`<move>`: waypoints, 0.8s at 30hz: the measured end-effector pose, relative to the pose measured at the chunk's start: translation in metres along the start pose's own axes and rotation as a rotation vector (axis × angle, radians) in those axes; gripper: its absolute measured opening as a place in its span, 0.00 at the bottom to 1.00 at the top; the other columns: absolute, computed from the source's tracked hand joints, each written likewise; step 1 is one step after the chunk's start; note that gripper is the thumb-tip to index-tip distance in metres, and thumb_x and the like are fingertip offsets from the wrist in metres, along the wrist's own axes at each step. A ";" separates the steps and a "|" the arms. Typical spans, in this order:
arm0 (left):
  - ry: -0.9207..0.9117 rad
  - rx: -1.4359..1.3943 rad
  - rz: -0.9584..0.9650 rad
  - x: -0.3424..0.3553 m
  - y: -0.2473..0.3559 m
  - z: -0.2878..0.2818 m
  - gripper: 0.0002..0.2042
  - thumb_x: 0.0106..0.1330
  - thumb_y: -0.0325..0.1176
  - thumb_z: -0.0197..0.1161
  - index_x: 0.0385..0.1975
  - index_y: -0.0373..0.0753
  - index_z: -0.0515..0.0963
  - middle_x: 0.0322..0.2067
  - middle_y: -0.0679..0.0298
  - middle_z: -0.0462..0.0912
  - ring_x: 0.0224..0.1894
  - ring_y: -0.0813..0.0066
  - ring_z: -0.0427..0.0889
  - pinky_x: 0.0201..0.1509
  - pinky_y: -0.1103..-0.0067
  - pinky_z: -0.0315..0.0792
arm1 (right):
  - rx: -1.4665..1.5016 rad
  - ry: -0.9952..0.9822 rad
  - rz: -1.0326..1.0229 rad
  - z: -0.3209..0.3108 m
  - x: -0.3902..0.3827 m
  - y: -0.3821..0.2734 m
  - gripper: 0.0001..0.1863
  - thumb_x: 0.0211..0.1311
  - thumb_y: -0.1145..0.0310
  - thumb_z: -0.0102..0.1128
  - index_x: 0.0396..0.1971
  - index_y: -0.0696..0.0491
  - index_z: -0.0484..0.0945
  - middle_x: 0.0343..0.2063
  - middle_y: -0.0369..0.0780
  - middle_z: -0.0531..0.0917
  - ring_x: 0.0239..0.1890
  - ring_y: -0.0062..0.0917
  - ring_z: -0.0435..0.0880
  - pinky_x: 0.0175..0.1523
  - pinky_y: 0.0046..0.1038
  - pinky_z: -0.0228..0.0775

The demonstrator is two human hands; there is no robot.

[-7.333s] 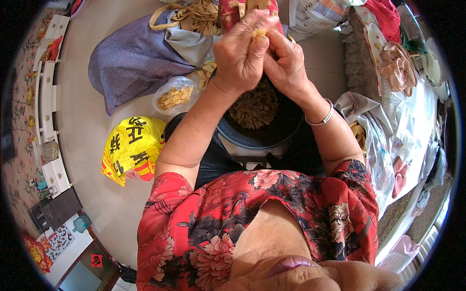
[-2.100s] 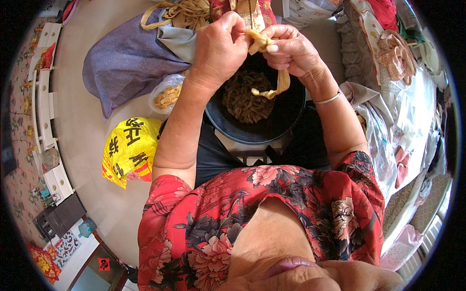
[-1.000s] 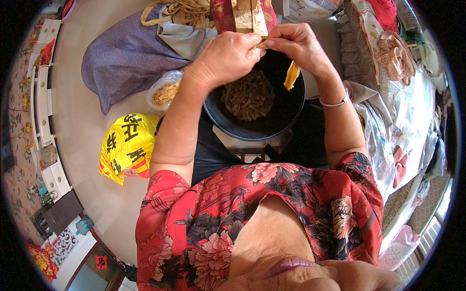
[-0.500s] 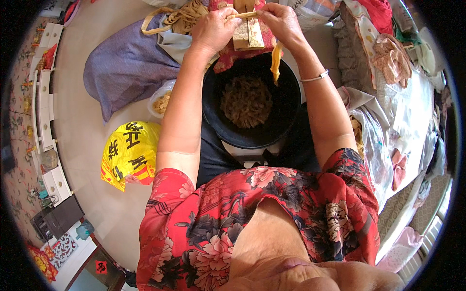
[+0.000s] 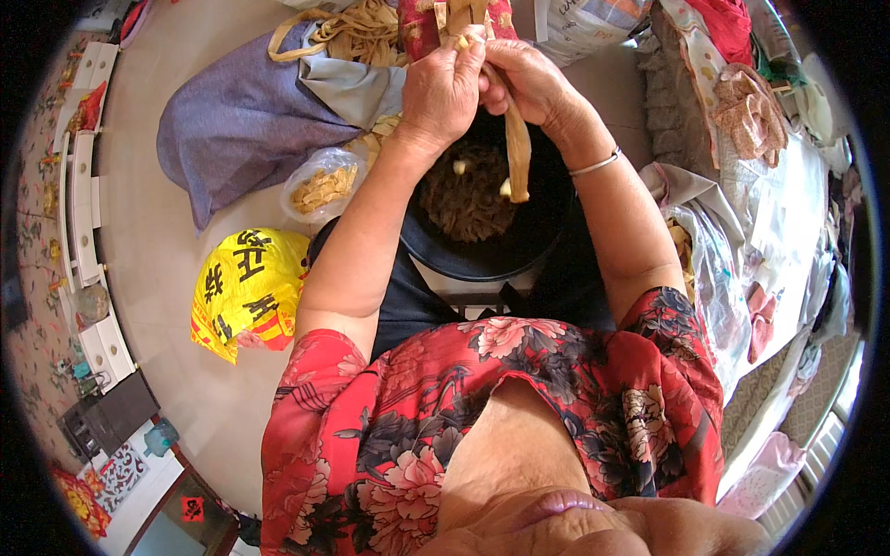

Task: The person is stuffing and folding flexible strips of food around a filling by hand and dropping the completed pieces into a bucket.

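Note:
My left hand (image 5: 440,97) and my right hand (image 5: 533,88) meet at top centre, both closed on a long tan strip (image 5: 517,157), whose free end hangs down between them. Behind my fingers, a pale wooden block (image 5: 477,11) rests on red patterned cloth (image 5: 415,20), partly hidden. Below is a round black pan (image 5: 487,271) with a heap of dull brown pieces (image 5: 473,208) in it. A small pale piece (image 5: 460,167) shows over the heap; whether it is loose or falling I cannot tell.
At left lie a blue cloth sack (image 5: 227,139), a tangle of tan strips (image 5: 371,28), a clear bag of tan pieces (image 5: 324,185) and a yellow plastic bag (image 5: 241,315). Bedding and clear plastic (image 5: 779,259) line the right side. White drawers (image 5: 88,232) stand far left.
From stretching the strip across the wooden block, my hands have moved together and slightly down. The strip's hanging end now dangles lower, nearer the middle of the pan, where a pale piece has appeared.

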State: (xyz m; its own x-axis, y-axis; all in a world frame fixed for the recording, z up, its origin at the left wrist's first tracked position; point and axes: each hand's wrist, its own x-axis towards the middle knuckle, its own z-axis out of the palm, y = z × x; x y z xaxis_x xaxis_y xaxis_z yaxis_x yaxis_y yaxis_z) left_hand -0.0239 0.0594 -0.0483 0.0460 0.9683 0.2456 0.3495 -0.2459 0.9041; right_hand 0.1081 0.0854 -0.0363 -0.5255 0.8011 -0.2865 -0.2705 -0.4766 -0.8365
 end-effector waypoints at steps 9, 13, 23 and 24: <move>0.184 -1.332 -0.128 0.021 0.012 -0.038 0.18 0.69 0.49 0.41 0.28 0.41 0.69 0.16 0.71 0.60 0.18 0.79 0.60 0.22 0.79 0.61 | -0.321 -0.143 -0.045 0.013 -0.014 0.013 0.16 0.68 0.61 0.44 0.29 0.56 0.75 0.14 0.30 0.69 0.12 0.11 0.61 0.17 0.14 0.54; 0.566 -0.506 0.234 0.017 0.019 -0.039 0.16 0.68 0.45 0.47 0.28 0.38 0.72 0.15 0.70 0.66 0.15 0.79 0.62 0.19 0.83 0.58 | -0.726 -0.029 -0.131 0.027 -0.022 0.006 0.15 0.67 0.61 0.45 0.27 0.55 0.75 0.14 0.29 0.70 0.14 0.10 0.64 0.18 0.14 0.57; 0.418 0.314 0.875 0.007 0.001 -0.020 0.14 0.64 0.40 0.51 0.34 0.37 0.80 0.31 0.60 0.83 0.33 0.66 0.83 0.34 0.76 0.77 | 0.272 -0.370 -0.066 0.002 -0.026 0.010 0.11 0.63 0.66 0.51 0.37 0.57 0.75 0.24 0.31 0.75 0.21 0.14 0.71 0.26 0.17 0.67; 0.369 0.249 0.813 0.004 0.005 -0.010 0.14 0.64 0.39 0.52 0.35 0.37 0.80 0.33 0.58 0.82 0.35 0.65 0.83 0.37 0.76 0.76 | -0.038 -0.242 -0.273 0.003 -0.026 0.012 0.10 0.62 0.66 0.52 0.36 0.58 0.74 0.24 0.32 0.76 0.21 0.16 0.73 0.26 0.18 0.68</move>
State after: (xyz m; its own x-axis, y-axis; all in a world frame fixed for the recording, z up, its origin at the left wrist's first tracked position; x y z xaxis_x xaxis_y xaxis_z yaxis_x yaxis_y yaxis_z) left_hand -0.0311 0.0615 -0.0398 0.0790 0.4163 0.9058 0.5335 -0.7852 0.3143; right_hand 0.1164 0.0582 -0.0374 -0.6150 0.7859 0.0647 -0.3993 -0.2396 -0.8849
